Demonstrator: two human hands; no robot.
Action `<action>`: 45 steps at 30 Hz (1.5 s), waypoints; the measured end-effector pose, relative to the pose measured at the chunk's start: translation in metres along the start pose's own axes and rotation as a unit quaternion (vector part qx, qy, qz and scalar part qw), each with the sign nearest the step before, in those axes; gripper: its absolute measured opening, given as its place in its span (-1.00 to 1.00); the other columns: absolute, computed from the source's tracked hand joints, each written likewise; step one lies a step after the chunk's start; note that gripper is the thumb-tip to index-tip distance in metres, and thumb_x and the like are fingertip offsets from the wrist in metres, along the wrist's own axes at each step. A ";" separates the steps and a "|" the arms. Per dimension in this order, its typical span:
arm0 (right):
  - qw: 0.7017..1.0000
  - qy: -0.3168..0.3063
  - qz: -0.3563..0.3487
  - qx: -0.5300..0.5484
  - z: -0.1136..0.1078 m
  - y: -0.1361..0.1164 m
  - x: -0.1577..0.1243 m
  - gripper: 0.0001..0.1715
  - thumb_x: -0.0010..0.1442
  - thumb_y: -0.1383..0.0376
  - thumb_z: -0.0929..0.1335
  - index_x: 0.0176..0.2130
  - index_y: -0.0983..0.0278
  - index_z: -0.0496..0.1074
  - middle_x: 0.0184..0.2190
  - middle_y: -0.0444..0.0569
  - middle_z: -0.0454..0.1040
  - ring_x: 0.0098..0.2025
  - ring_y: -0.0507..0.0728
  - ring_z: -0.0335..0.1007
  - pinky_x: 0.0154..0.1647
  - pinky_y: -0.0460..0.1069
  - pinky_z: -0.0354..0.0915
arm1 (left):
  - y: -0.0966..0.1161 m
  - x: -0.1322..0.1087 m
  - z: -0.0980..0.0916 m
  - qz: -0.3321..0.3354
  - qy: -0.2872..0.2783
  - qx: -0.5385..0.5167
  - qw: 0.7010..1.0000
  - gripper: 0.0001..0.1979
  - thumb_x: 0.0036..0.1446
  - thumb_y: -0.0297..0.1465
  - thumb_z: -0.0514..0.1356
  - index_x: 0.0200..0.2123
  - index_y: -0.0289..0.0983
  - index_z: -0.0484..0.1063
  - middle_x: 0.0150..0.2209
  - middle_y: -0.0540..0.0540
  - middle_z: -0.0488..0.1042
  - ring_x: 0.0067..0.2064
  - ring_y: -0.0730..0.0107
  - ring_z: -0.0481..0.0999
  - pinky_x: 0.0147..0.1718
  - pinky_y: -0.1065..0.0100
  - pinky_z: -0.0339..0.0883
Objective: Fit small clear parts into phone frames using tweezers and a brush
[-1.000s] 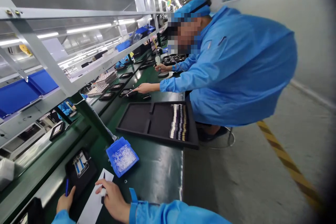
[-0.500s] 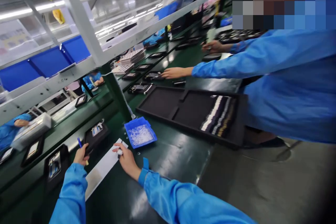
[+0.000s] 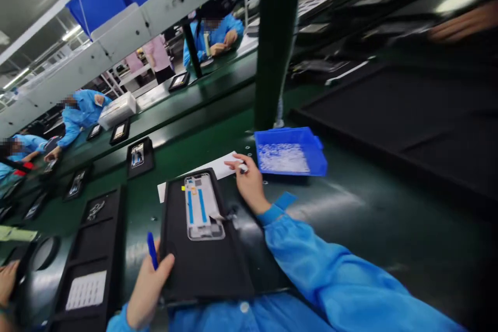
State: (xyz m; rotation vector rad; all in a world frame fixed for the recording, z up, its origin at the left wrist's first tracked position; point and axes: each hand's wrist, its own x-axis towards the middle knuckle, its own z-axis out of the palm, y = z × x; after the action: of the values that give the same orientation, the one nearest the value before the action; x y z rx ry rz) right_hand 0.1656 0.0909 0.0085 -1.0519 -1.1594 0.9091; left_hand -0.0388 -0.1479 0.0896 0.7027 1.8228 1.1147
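Observation:
My left hand point(image 3: 150, 282) grips the left edge of a black foam tray point(image 3: 210, 275), thumb on top. A blue stick-like tool point(image 3: 152, 250) pokes up between that hand's thumb and fingers. Set in the tray is a phone frame point(image 3: 203, 207) with two blue strips and a small yellow tab. My right hand point(image 3: 251, 181) is beyond the tray, its fingers curled at the end of a white paper strip point(image 3: 223, 167). Something small, white and dark, shows at those fingers; I cannot make out what it is. The tray covers part of the strip.
Right of my right hand stands a blue bin point(image 3: 290, 153) of small clear pieces, near a green post point(image 3: 274, 46). A large black tray point(image 3: 408, 114) lies far right. Left is a compartment tray point(image 3: 116, 238). Another phone tray point(image 3: 140, 158) sits on the line; co-workers sit beyond.
The view has swung left and down. The black tray with the phone frame is now close to my body, held by my left hand. My right hand stays by the white strip.

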 end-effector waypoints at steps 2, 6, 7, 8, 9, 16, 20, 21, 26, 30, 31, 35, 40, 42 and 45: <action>1.000 -0.013 0.005 0.008 0.002 -0.001 -0.006 -0.64 0.26 0.10 0.23 -0.05 0.24 0.34 -0.21 0.11 0.61 -0.15 0.22 0.54 -0.09 0.13 0.34 | -0.037 -0.014 0.000 -0.004 0.013 0.035 0.999 -0.33 -0.18 -0.13 0.41 0.01 -0.34 0.46 0.06 -0.24 0.51 0.14 -0.04 0.44 0.11 0.18 0.36; 0.996 -0.088 0.008 -0.028 0.010 -0.003 -0.022 -0.69 0.24 0.15 0.28 -0.05 0.21 0.36 -0.21 0.06 0.63 -0.15 0.22 0.56 -0.12 0.10 0.37 | -0.083 -0.021 0.009 0.016 0.025 0.105 0.994 -0.35 -0.06 -0.20 0.33 0.11 -0.35 0.41 0.12 -0.27 0.46 0.19 0.00 0.39 0.19 0.18 0.26; 0.992 -0.114 0.003 -0.048 0.012 -0.004 -0.026 -0.70 0.24 0.18 0.28 -0.04 0.20 0.37 -0.21 0.05 0.63 -0.14 0.22 0.57 -0.13 0.10 0.38 | -0.085 -0.020 0.010 0.030 0.022 0.134 0.990 -0.37 -0.02 -0.23 0.30 0.13 -0.34 0.39 0.12 -0.26 0.46 0.19 0.03 0.40 0.20 0.18 0.25; 0.988 -0.140 -0.002 -0.067 0.013 -0.005 -0.030 -0.71 0.24 0.20 0.28 -0.04 0.20 0.37 -0.21 0.04 0.64 -0.14 0.22 0.57 -0.12 0.09 0.38 | -0.084 -0.018 0.009 0.049 0.017 0.167 0.985 -0.40 0.01 -0.26 0.28 0.14 -0.33 0.38 0.11 -0.26 0.46 0.16 0.07 0.42 0.19 0.17 0.27; 0.983 -0.161 -0.008 -0.083 0.015 -0.006 -0.033 -0.72 0.24 0.22 0.28 -0.04 0.19 0.37 -0.21 0.03 0.64 -0.14 0.22 0.57 -0.13 0.08 0.39 | -0.080 -0.015 0.006 0.072 0.013 0.202 0.977 -0.43 0.04 -0.29 0.26 0.15 -0.31 0.38 0.07 -0.24 0.48 0.12 0.10 0.46 0.15 0.18 0.30; 0.960 -0.226 -0.072 -0.149 0.017 -0.007 -0.039 -0.73 0.20 0.32 0.30 -0.07 0.19 0.40 -0.26 -0.06 0.64 -0.16 0.19 0.56 -0.14 0.05 0.40 | -0.039 0.022 -0.021 0.267 0.046 0.326 0.906 -0.74 0.24 -0.31 0.14 -0.05 -0.20 0.51 -0.28 -0.09 0.49 -0.25 0.34 0.55 -0.26 0.38 0.43; 0.945 -0.191 -0.168 -0.206 0.015 -0.010 -0.044 -0.76 0.21 0.36 0.30 -0.09 0.22 0.43 -0.33 -0.06 0.60 -0.21 0.19 0.50 -0.18 0.05 0.39 | -0.028 0.058 -0.028 0.316 0.148 0.349 0.870 -0.77 0.27 -0.30 0.13 -0.11 -0.22 0.52 -0.28 -0.11 0.50 -0.25 0.34 0.54 -0.23 0.36 0.42; 0.936 -0.192 -0.193 -0.222 0.014 -0.011 -0.045 -0.77 0.22 0.37 0.30 -0.10 0.22 0.44 -0.35 -0.06 0.59 -0.24 0.18 0.48 -0.21 0.04 0.38 | -0.027 0.068 -0.031 0.314 0.175 0.354 0.863 -0.77 0.27 -0.29 0.13 -0.11 -0.23 0.52 -0.26 -0.12 0.50 -0.24 0.33 0.54 -0.23 0.35 0.42; 0.888 -0.236 -0.269 -0.287 0.011 -0.011 -0.049 -0.78 0.26 0.41 0.27 -0.11 0.27 0.44 -0.42 -0.04 0.53 -0.36 0.18 0.38 -0.35 0.04 0.30 | -0.034 0.103 -0.040 0.283 0.213 0.376 0.856 -0.78 0.22 -0.33 0.20 -0.11 -0.26 0.52 -0.24 -0.12 0.50 -0.27 0.34 0.54 -0.25 0.36 0.42; 0.859 -0.263 -0.303 -0.319 0.010 -0.009 -0.048 -0.68 0.22 0.49 0.24 -0.06 0.29 0.41 -0.42 -0.02 0.53 -0.33 0.20 0.38 -0.26 0.08 0.29 | -0.042 0.107 -0.036 0.313 0.178 0.403 0.841 -0.80 0.22 -0.39 0.20 -0.10 -0.20 0.54 -0.24 -0.09 0.48 -0.23 0.37 0.53 -0.23 0.39 0.41; 0.854 -0.270 -0.310 -0.319 0.010 -0.009 -0.048 -0.64 0.19 0.52 0.24 -0.05 0.29 0.41 -0.42 -0.02 0.53 -0.32 0.21 0.38 -0.22 0.10 0.29 | -0.043 0.107 -0.035 0.319 0.176 0.413 0.835 -0.81 0.22 -0.41 0.19 -0.12 -0.19 0.56 -0.25 -0.08 0.47 -0.23 0.37 0.53 -0.23 0.40 0.41; 0.839 -0.314 -0.320 -0.308 0.009 -0.010 -0.052 -0.46 0.07 0.60 0.20 0.00 0.29 0.38 -0.43 -0.04 0.46 -0.31 0.20 0.37 -0.14 0.11 0.30 | -0.044 0.107 -0.035 0.338 0.184 0.447 0.808 -0.80 0.21 -0.48 0.18 -0.16 -0.17 0.58 -0.26 -0.07 0.47 -0.31 0.44 0.51 -0.33 0.46 0.37; 0.839 -0.310 -0.318 -0.316 0.010 -0.011 -0.059 -0.44 0.05 0.59 0.20 0.02 0.28 0.37 -0.35 0.00 0.50 -0.23 0.22 0.38 -0.12 0.11 0.29 | -0.046 0.110 -0.036 0.380 0.197 0.470 0.772 -0.80 0.25 -0.46 0.16 -0.15 -0.21 0.58 -0.25 -0.08 0.49 -0.34 0.48 0.51 -0.38 0.50 0.34; 0.838 -0.299 -0.313 -0.332 0.010 -0.011 -0.059 -0.49 0.09 0.55 0.22 0.02 0.29 0.37 -0.33 0.03 0.52 -0.20 0.24 0.38 -0.10 0.12 0.28 | -0.047 0.110 -0.036 0.389 0.201 0.476 0.763 -0.81 0.26 -0.44 0.16 -0.15 -0.21 0.58 -0.25 -0.07 0.51 -0.34 0.47 0.52 -0.36 0.50 0.34; 0.843 -0.311 -0.293 -0.328 0.010 -0.010 -0.058 -0.47 0.09 0.55 0.20 0.02 0.24 0.39 -0.38 -0.01 0.51 -0.25 0.22 0.39 -0.09 0.14 0.28 | -0.046 0.109 -0.035 0.393 0.207 0.482 0.755 -0.81 0.27 -0.42 0.16 -0.15 -0.18 0.59 -0.24 -0.06 0.55 -0.32 0.46 0.55 -0.35 0.51 0.35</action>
State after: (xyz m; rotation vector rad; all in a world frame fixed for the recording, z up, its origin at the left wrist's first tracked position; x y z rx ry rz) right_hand 0.1454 0.0346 0.0040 -0.8303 -2.3015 0.3355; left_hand -0.1214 -0.0959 0.0147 2.1236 2.5737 0.7354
